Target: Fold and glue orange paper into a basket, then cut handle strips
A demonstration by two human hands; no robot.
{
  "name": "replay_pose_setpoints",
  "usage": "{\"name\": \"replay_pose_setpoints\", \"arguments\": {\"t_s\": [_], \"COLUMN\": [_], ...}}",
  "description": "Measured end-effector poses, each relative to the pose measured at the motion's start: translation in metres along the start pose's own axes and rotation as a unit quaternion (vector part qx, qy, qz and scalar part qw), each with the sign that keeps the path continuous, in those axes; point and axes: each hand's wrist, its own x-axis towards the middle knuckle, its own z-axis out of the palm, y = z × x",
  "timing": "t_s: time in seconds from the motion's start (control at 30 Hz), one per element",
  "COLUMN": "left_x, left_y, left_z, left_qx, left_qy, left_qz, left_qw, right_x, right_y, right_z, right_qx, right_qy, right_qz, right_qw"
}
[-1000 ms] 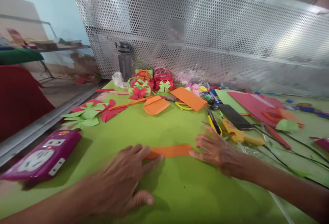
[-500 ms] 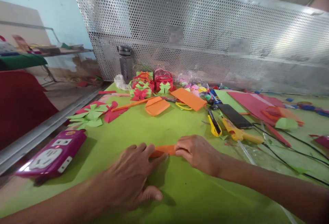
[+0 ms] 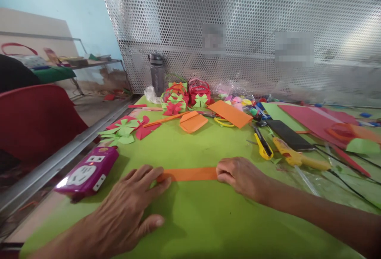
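Observation:
An orange paper strip (image 3: 190, 174) lies across the green tabletop between my two hands. My left hand (image 3: 133, 201) rests over its left end, fingertips pressing on the paper, thumb spread away. At the right end, my right hand (image 3: 242, 177) pinches the strip with its fingers curled. Beyond the strip lie a folded orange paper piece (image 3: 193, 122) and a larger orange paper sheet (image 3: 230, 113). Green paper bows (image 3: 122, 130) sit by red paper pieces to the left.
A purple power strip (image 3: 89, 171) stands at left. To the right lie a yellow box cutter (image 3: 263, 144), a yellow glue gun (image 3: 297, 158) with its cable, and a black phone (image 3: 288, 135). Small red paper baskets (image 3: 199, 92) and a bottle (image 3: 157, 74) stand by the perforated metal panel (image 3: 184, 21).
My left hand has slid left along the orange strip, uncovering more of it. My right hand keeps hold of the right end. The camera view has turned slightly left.

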Motion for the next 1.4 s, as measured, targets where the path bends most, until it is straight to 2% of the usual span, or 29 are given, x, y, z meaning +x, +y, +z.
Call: {"name": "replay_pose_setpoints", "arguments": {"t_s": [0.17,0.3,0.4,0.5,0.6,0.67,0.8,0.93,1.03,1.13,1.33,1.4], "left_x": [-0.032,-0.039,-0.025,0.002,0.03,0.046,0.068,0.083,0.089,0.089,0.08,0.077], "left_y": [-0.015,-0.023,-0.02,-0.006,0.013,0.024,0.034,0.037,0.039,0.039,0.03,0.027], "left_z": [0.008,0.014,0.015,0.014,0.013,0.014,0.019,0.021,0.022,0.026,0.031,0.032], "left_qx": [0.067,0.064,0.022,-0.01,-0.025,-0.038,-0.031,0.0,0.025,0.042,-0.001,-0.026], "left_qy": [0.003,0.02,0.037,0.05,0.033,-0.009,-0.083,-0.097,-0.097,-0.081,-0.037,-0.03], "left_qz": [-0.035,-0.077,-0.1,-0.074,0.002,0.03,0.03,0.017,0.015,0.042,0.067,0.065], "left_qw": [0.997,0.995,0.994,0.996,0.999,0.999,0.996,0.995,0.995,0.995,0.997,0.997], "right_x": [0.0,0.002,0.004,0.002,-0.005,-0.011,-0.015,-0.012,-0.009,-0.01,-0.014,-0.014], "right_y": [-0.003,-0.004,-0.004,-0.005,-0.008,-0.009,-0.012,-0.013,-0.012,-0.01,0.0,0.004], "right_z": [-0.003,-0.004,-0.004,-0.004,-0.001,0.003,0.008,0.007,0.007,0.01,0.012,0.012], "right_qx": [-0.003,-0.001,0.002,-0.069,-0.203,-0.268,-0.341,-0.368,-0.359,-0.33,-0.167,-0.123], "right_qy": [-0.013,-0.012,0.01,0.064,0.088,0.084,0.08,0.067,0.08,0.109,0.121,0.117], "right_qz": [0.007,0.01,-0.014,-0.08,-0.199,-0.255,-0.265,-0.264,-0.262,-0.254,-0.186,-0.169], "right_qw": [1.0,1.0,1.0,0.992,0.955,0.925,0.898,0.889,0.892,0.903,0.961,0.971]}}
